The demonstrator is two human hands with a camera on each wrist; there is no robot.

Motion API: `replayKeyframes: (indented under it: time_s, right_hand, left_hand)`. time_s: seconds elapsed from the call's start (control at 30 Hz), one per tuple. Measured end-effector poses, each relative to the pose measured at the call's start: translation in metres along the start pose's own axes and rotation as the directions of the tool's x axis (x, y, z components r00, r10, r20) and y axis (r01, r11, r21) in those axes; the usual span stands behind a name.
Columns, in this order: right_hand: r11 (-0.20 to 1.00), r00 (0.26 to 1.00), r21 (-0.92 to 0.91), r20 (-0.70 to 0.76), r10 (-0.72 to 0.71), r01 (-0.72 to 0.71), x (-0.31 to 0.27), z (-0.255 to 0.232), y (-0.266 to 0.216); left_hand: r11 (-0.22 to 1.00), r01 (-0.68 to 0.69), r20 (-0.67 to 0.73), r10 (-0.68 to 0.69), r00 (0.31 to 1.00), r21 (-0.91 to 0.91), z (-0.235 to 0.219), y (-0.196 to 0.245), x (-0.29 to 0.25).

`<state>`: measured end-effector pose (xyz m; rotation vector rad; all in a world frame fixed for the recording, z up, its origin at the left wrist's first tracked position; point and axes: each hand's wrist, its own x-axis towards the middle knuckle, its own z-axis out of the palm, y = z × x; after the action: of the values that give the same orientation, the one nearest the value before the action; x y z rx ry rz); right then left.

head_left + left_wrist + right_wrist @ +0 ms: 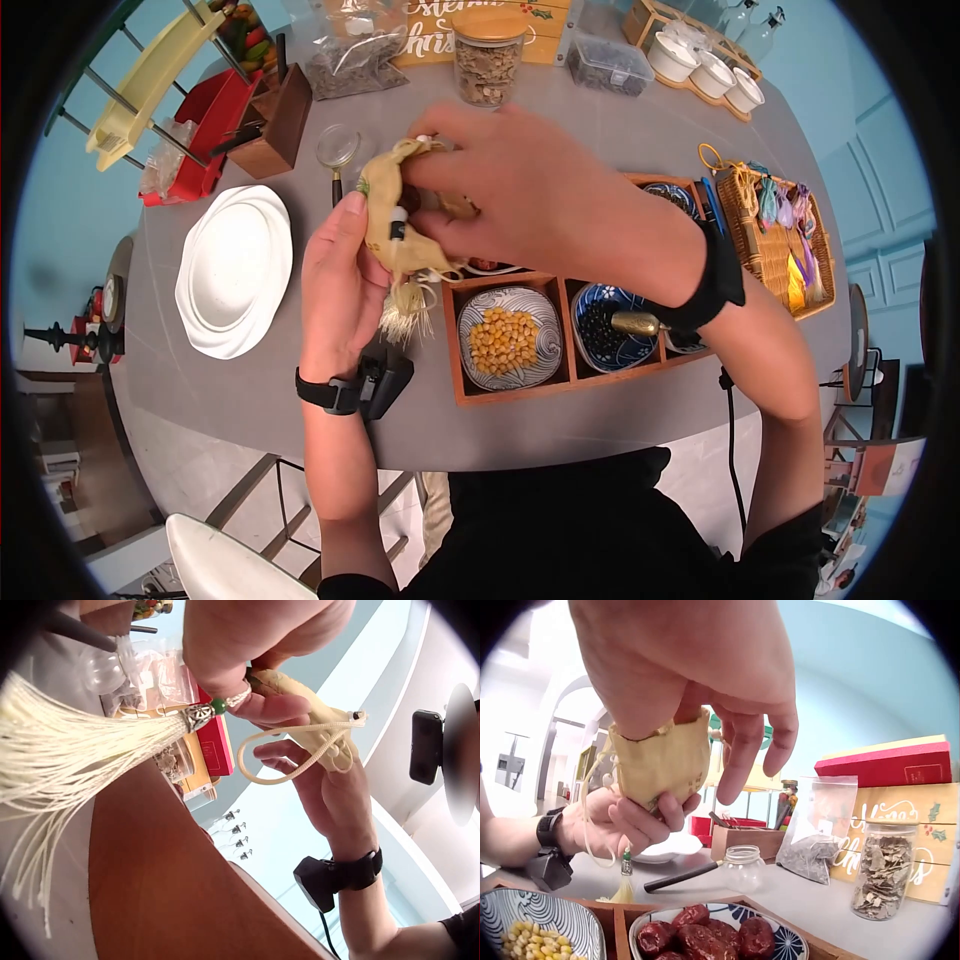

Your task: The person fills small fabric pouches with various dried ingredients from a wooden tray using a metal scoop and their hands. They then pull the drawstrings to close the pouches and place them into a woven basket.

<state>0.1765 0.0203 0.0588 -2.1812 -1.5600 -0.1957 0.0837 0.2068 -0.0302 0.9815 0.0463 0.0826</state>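
Note:
My left hand [338, 262] grips a pale yellow drawstring pouch [664, 766] from below and the side. A cream tassel [90, 754] with a green bead hangs beneath it, and a loose cord loop [262, 780] dangles at its side. Above the pouch is my right hand [525, 170], its thumb and forefinger down in the gathered mouth while the other fingers hang outside. Those fingertips are hidden, so I cannot tell whether they pinch anything. Below stands a wooden divided box [510, 396] with bowls of corn kernels [503, 340], black beans [598, 328] and red dates [705, 936].
A metal scoop [635, 323] lies in the bean bowl. White dishes [240, 262] are at the left, a clear glass cup with a dark handle [744, 868] behind the pouch. At the right is a wicker basket [765, 250] of small tasselled pouches. A wooden-lidded jar [488, 70] stands at the back.

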Motion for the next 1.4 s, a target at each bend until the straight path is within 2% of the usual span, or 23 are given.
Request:
replayKeyframes:
  time_s: [0.07,0.1,0.17,0.23,0.3,0.37,0.43,0.53,0.6,0.67,0.7,0.77,0.83,0.9,0.93,1.03,1.1,1.23,1.27,1.3,1.33,1.37,1.4]
  right_hand:
    - [0.986,0.998,0.154,0.028,0.055,-0.059,-0.002,-0.012,-0.003]
    - [0.986,0.998,0.154,0.038,0.050,-0.055,-0.006,-0.018,-0.003]
    - [0.989,0.990,0.143,-0.135,0.045,-0.026,-0.017,-0.033,0.003]
    - [0.995,0.992,0.098,-0.123,0.010,0.002,-0.021,-0.036,0.013]
    - [0.993,0.991,-0.003,0.048,0.121,-0.121,-0.031,-0.020,0.026]
    - [0.996,0.994,-0.018,0.061,0.087,-0.086,-0.036,0.003,0.036]
    - [0.990,0.998,-0.138,0.063,-0.005,0.014,-0.038,0.015,0.039]
    - [0.975,0.996,-0.223,0.088,0.027,-0.007,-0.041,0.015,0.038]
    - [0.967,0.996,-0.252,0.083,0.045,-0.022,-0.044,0.009,0.029]
    - [0.989,0.986,0.044,-0.087,0.142,-0.138,-0.036,-0.012,0.008]
    - [0.991,0.988,0.048,-0.080,0.131,-0.127,-0.028,-0.021,0.001]
    - [1.000,0.972,0.004,-0.236,-0.021,0.023,-0.020,-0.032,-0.013]
    - [0.997,0.978,0.082,-0.208,0.029,-0.012,-0.013,-0.022,-0.015]
    - [1.000,0.999,-0.003,-0.048,0.002,-0.002,-0.008,-0.009,-0.011]
    - [0.998,0.996,0.016,0.066,0.066,-0.068,-0.002,-0.006,-0.009]
    - [0.990,0.990,0.120,0.130,0.061,-0.077,0.000,0.004,-0.001]
    - [0.996,0.994,0.074,0.097,0.043,-0.050,0.000,0.014,0.004]
    - [0.999,0.999,0.030,0.029,0.020,-0.020,-0.003,0.021,0.005]
    - [0.999,0.999,0.031,0.032,0.023,-0.024,-0.004,0.017,0.004]
    - [0.981,0.992,0.158,0.083,0.099,-0.111,-0.002,0.009,0.002]
    - [0.940,0.976,0.277,0.142,0.167,-0.201,-0.002,0.004,0.001]
    - [0.941,0.976,0.276,0.146,0.163,-0.198,-0.005,0.001,0.002]
    - [0.948,0.989,0.284,0.021,0.147,-0.147,-0.011,-0.002,0.005]
  left_hand:
    - [1.000,-0.027,-0.105,0.028,0.994,0.015,0.004,0.001,0.001]
    - [1.000,-0.029,-0.113,0.030,0.993,0.007,0.004,0.002,0.002]
    - [0.996,-0.085,-0.266,0.086,0.960,0.015,0.002,0.005,0.005]
    - [0.992,-0.123,-0.350,0.108,0.931,-0.021,0.004,0.008,0.005]
    - [0.981,-0.152,-0.379,0.095,0.920,-0.123,0.005,0.010,0.006]
    - [0.984,-0.133,-0.322,0.090,0.942,-0.115,0.006,0.009,0.005]
    - [0.987,-0.121,-0.270,0.088,0.959,-0.107,0.006,0.009,0.003]
    - [0.994,-0.038,-0.204,0.016,0.979,-0.105,0.006,0.008,0.000]
    - [0.994,-0.044,-0.179,0.026,0.984,-0.099,0.007,0.006,0.000]
    - [0.994,-0.042,-0.144,0.027,0.989,-0.105,0.008,0.004,0.001]
    - [0.993,-0.050,-0.156,0.033,0.987,-0.107,0.007,0.003,0.001]
    - [0.997,-0.035,-0.070,0.030,0.997,-0.072,0.003,0.000,0.002]
    - [0.999,-0.010,-0.041,0.008,0.999,-0.050,0.005,0.001,0.001]
    - [0.999,-0.001,0.017,0.002,1.000,-0.048,0.011,0.001,-0.001]
    - [0.999,0.002,0.024,-0.001,1.000,-0.047,0.013,0.002,-0.003]
    - [1.000,0.004,0.012,-0.004,1.000,0.009,0.019,0.003,-0.003]
    - [1.000,-0.003,-0.151,0.007,0.989,0.028,0.028,0.002,-0.004]
    - [0.996,0.001,-0.168,0.013,0.986,0.084,0.024,-0.003,-0.001]
    - [0.996,-0.015,-0.114,0.026,0.993,0.089,0.019,-0.002,-0.002]
    - [0.995,-0.036,-0.061,0.042,0.997,0.094,0.015,-0.002,-0.002]
    - [0.996,-0.043,-0.130,0.053,0.990,0.079,0.015,-0.003,0.000]
    - [0.996,-0.046,-0.134,0.055,0.989,0.076,0.011,-0.002,0.001]
    - [0.995,-0.057,-0.142,0.069,0.987,0.087,0.005,0.000,0.002]
